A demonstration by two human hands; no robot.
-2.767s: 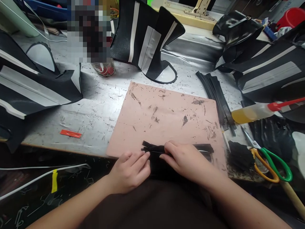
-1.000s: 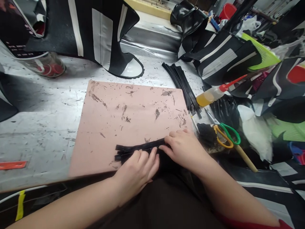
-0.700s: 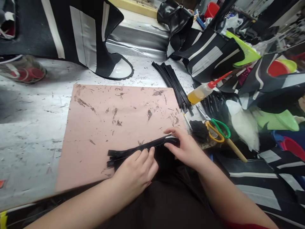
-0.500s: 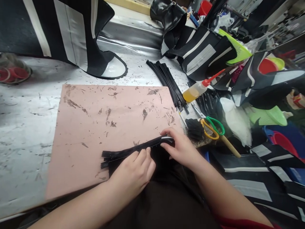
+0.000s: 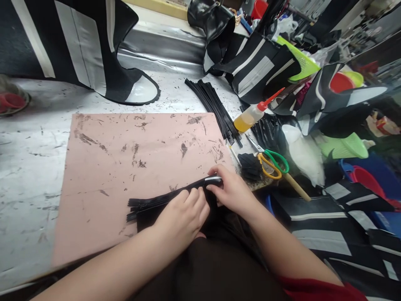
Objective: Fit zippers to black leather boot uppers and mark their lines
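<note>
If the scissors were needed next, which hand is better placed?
Probably the right hand: it is nearer the scissors, which lie on its side, though it holds one end of the black strip. The left hand, also on the strip, would likely reach across.

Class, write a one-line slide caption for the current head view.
The left hand and right hand handle a black zipper over a pink mat, scissors to the right.

- From where I stand, I can read no word, number or sign.
- The pink board (image 5: 153, 167) bears dark scuffs, no legible letters.
- Right of the board, the bottle (image 5: 249, 118) and scissors (image 5: 262, 151) show no readable print.
- Far right of the board, a red-and-white item (image 5: 384, 125) is too blurred.
</note>
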